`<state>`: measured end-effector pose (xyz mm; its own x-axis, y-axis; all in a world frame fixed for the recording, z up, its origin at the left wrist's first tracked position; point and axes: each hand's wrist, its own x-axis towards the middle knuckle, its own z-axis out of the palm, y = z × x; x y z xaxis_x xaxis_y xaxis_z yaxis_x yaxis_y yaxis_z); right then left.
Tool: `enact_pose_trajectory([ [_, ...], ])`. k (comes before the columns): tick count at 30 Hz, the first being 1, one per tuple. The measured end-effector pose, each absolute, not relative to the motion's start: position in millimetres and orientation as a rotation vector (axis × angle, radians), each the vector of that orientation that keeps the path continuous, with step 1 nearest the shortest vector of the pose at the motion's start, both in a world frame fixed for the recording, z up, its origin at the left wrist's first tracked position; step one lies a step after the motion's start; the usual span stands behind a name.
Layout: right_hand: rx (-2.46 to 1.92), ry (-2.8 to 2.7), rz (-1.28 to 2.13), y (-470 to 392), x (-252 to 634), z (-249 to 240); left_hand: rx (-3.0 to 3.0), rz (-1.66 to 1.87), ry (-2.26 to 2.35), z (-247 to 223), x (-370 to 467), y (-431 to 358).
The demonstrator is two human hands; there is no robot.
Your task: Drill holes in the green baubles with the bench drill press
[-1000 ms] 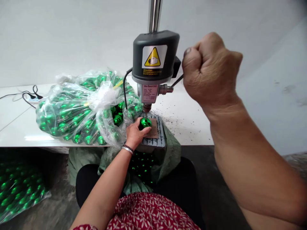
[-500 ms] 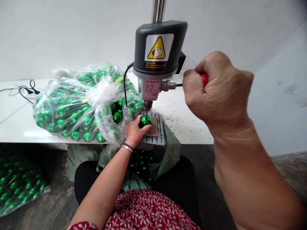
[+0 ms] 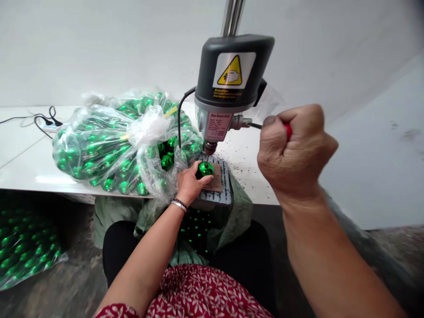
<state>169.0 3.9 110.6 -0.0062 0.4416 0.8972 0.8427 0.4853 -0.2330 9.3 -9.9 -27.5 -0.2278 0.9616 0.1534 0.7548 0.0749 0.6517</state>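
My left hand [image 3: 191,182] grips a shiny green ball [image 3: 206,168] between thumb and fingers on a brown square board [image 3: 217,180]. Right above the ball is the bit of a small bench drill [image 3: 233,77], its tip at or very near the ball's top. My right hand [image 3: 293,152] is closed in a fist around the drill's feed lever, whose red knob [image 3: 288,131] shows between the fingers. Under the board lies the drill's base [image 3: 226,187], covered with printed sheet.
A clear plastic bag [image 3: 149,126] full of green balls lies left of the drill on the white table [image 3: 39,172]. Another bag [image 3: 26,247] stands on the floor at left. A green sack [image 3: 238,212] with balls hangs open below the base. Dark shavings and power cords lie on the table.
My right hand has come down in the view with the lever, and the drill bit is lower toward the ball. My left hand keeps hold of the ball. The whole view has shifted slightly.
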Motion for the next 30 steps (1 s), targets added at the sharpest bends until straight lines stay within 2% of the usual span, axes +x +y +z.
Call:
enact_pose_trajectory([
  [14,-1.096,-1.549,-0.451,4.7,166.7,85.7,1.723,0.919,2.027,-27.3,8.1,-10.7],
  [20,-1.02,-1.561,-0.569,-0.1,166.6,61.2,1.715,0.914,2.02,-27.3,6.9,-11.3],
  [23,-1.022,-1.524,-0.538,5.9,165.3,77.6,1.719,0.953,2.006,-30.3,6.5,-9.2],
  [30,-1.243,-1.582,-0.284,40.7,161.8,157.3,1.628,1.13,1.892,-24.4,8.0,-22.1],
])
